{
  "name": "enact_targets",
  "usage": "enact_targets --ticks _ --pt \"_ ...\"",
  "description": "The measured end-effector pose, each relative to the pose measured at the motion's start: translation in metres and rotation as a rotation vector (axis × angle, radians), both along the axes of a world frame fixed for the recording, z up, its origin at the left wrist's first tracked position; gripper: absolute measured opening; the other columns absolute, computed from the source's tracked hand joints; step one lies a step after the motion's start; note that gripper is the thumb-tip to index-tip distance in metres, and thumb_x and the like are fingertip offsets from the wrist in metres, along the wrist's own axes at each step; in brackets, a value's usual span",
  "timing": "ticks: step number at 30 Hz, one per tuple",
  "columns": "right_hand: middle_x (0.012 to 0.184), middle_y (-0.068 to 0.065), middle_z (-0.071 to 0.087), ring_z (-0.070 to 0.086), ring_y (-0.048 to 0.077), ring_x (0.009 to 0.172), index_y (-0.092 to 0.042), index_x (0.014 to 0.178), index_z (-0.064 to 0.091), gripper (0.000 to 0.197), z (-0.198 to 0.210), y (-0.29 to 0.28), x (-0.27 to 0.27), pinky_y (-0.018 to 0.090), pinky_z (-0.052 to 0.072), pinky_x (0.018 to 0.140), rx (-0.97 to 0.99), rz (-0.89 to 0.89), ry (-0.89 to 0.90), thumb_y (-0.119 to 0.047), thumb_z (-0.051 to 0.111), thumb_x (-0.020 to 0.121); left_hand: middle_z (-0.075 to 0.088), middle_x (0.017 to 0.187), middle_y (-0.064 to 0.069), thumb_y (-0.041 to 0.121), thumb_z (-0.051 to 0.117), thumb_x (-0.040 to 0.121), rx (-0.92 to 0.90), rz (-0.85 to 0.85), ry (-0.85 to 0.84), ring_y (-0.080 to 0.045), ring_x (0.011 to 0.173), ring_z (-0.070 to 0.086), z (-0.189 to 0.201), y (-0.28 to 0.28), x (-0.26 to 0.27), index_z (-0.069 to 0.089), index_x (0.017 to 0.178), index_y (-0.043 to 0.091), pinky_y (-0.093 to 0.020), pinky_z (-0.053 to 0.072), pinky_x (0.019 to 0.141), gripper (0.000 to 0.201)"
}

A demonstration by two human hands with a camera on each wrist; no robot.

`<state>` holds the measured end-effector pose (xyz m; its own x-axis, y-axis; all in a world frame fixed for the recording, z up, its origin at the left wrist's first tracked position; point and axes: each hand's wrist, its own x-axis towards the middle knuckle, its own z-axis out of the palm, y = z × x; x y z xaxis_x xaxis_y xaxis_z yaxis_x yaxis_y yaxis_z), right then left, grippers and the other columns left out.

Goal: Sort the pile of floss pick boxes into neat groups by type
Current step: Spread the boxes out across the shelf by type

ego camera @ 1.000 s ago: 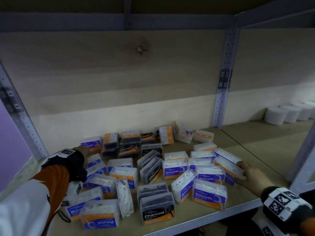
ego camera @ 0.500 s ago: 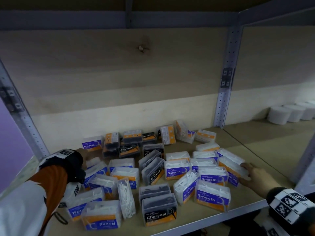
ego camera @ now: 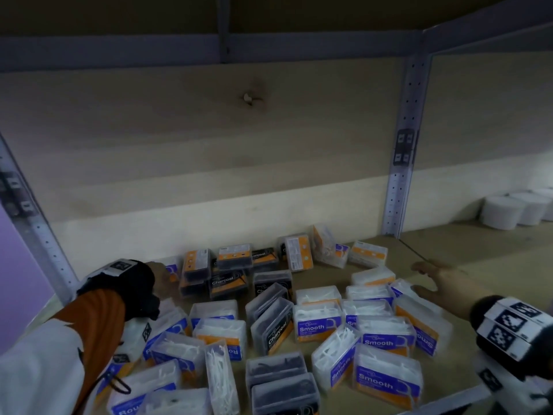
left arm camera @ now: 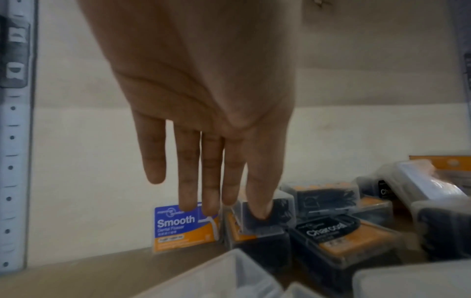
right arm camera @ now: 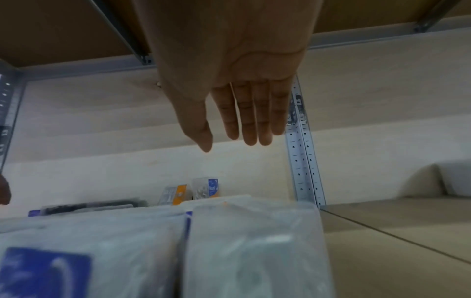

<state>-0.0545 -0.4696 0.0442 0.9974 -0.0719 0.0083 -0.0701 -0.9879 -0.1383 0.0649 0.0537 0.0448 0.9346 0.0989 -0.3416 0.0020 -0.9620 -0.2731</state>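
Note:
A loose pile of floss pick boxes covers the wooden shelf [ego camera: 466, 265]: white "Smooth" boxes [ego camera: 318, 320] to the right, black "Charcoal" boxes [ego camera: 229, 284] in the middle and back, "Round" boxes [ego camera: 140, 393] at the front left. My left hand [ego camera: 163, 277] reaches to the back left with straight fingers. In the left wrist view, this hand [left arm camera: 229, 201] hovers over an upright Smooth box [left arm camera: 184, 227] and a Charcoal box [left arm camera: 257, 223], holding nothing. My right hand [ego camera: 425, 278] is open in the air above the right-hand Smooth boxes [right arm camera: 252, 242].
A plywood back wall [ego camera: 209, 163] and grey perforated posts [ego camera: 401, 181] bound the bay. Another shelf board lies overhead. White round tubs [ego camera: 502, 212] stand in the neighbouring bay on the right. Bare shelf lies right of the pile.
My right hand has lifted off the box at the pile's right edge and now hovers open above it. My left hand has reached further toward the back-left boxes.

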Motion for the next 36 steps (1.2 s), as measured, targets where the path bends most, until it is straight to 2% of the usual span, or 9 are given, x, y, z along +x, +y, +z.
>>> enact_targets --ticks 5,10,12,14,16,18,26,31,36 --pt "0.148 0.001 0.035 0.045 0.014 0.129 -0.018 0.144 0.031 0.054 0.009 -0.004 0.04 0.018 0.035 0.1 -0.062 0.084 0.04 -0.033 0.049 0.096 0.06 0.128 -0.001 0.031 0.06 0.089 -0.017 0.01 0.004 -0.017 0.117 0.057 0.004 -0.015 0.023 0.058 0.126 0.018 -0.027 0.044 0.102 0.039" --pt "0.153 0.0 0.027 0.033 0.013 0.138 -0.021 0.147 0.025 0.055 0.014 -0.011 0.085 0.02 0.029 0.108 -0.161 0.134 0.087 -0.034 0.045 0.097 0.058 0.107 -0.004 0.042 0.052 0.093 -0.032 0.051 0.013 -0.014 0.092 0.051 0.003 -0.039 0.047 0.058 0.125 0.007 -0.019 0.041 0.073 0.048" --pt "0.154 0.001 0.023 0.026 0.014 0.141 -0.021 0.147 0.024 0.055 0.012 -0.011 0.102 0.021 0.023 0.111 -0.189 0.145 0.139 -0.033 0.044 0.098 0.06 0.124 -0.007 0.045 0.056 0.09 -0.018 0.078 -0.012 -0.02 0.104 0.058 0.0 -0.044 0.055 0.057 0.125 0.01 -0.024 0.049 0.087 0.049" --pt "0.154 0.001 0.023 0.026 0.015 0.141 -0.019 0.147 0.023 0.054 0.008 -0.011 0.115 0.02 0.023 0.11 -0.218 0.158 0.185 -0.03 0.044 0.098 0.053 0.134 -0.01 0.047 0.053 0.091 0.016 0.071 -0.05 -0.024 0.12 0.053 -0.004 -0.046 0.062 0.05 0.131 0.01 -0.032 0.043 0.104 0.055" --pt "0.152 0.004 0.024 0.027 0.012 0.14 -0.016 0.147 0.022 0.054 0.004 -0.01 0.127 0.02 0.024 0.108 -0.257 0.178 0.228 -0.028 0.044 0.098 0.042 0.145 -0.011 0.041 0.045 0.097 0.031 0.101 -0.066 -0.024 0.132 0.044 -0.005 -0.053 0.064 0.039 0.141 0.007 -0.027 0.037 0.105 0.056" --pt "0.151 0.007 0.026 0.028 0.012 0.14 -0.015 0.147 0.021 0.056 0.001 -0.008 0.138 0.021 0.027 0.109 -0.299 0.187 0.268 -0.027 0.044 0.098 0.038 0.149 -0.011 0.035 0.041 0.1 0.006 0.078 -0.041 -0.024 0.136 0.04 -0.008 -0.058 0.07 0.033 0.144 0.005 -0.018 0.044 0.096 0.054" --pt "0.16 0.006 0.009 0.016 0.019 0.147 -0.015 0.152 0.007 0.07 -0.011 0.006 0.171 0.031 0.015 0.119 -0.447 0.17 0.466 -0.032 0.046 0.098 0.055 0.133 -0.01 0.058 0.04 0.092 -0.076 0.146 -0.12 -0.023 0.121 0.054 -0.017 -0.067 0.084 0.049 0.131 0.008 -0.026 0.043 0.094 0.064" --pt "0.157 0.009 0.02 0.025 0.021 0.144 -0.014 0.152 0.011 0.067 -0.019 0.01 0.176 0.027 0.022 0.114 -0.463 0.128 0.527 -0.032 0.046 0.098 0.052 0.095 -0.002 0.059 0.058 0.081 -0.056 0.162 -0.091 -0.017 0.085 0.051 -0.02 -0.061 0.091 0.056 0.122 0.014 -0.023 0.039 0.073 0.061" --pt "0.152 0.013 0.03 0.033 0.023 0.14 -0.012 0.151 0.019 0.06 -0.02 0.013 0.177 0.027 0.027 0.111 -0.532 0.138 0.537 -0.032 0.043 0.099 0.052 0.136 -0.008 0.043 0.055 0.09 0.034 0.176 -0.053 -0.021 0.124 0.052 -0.011 -0.075 0.082 0.047 0.134 0.01 -0.025 0.041 0.087 0.056"
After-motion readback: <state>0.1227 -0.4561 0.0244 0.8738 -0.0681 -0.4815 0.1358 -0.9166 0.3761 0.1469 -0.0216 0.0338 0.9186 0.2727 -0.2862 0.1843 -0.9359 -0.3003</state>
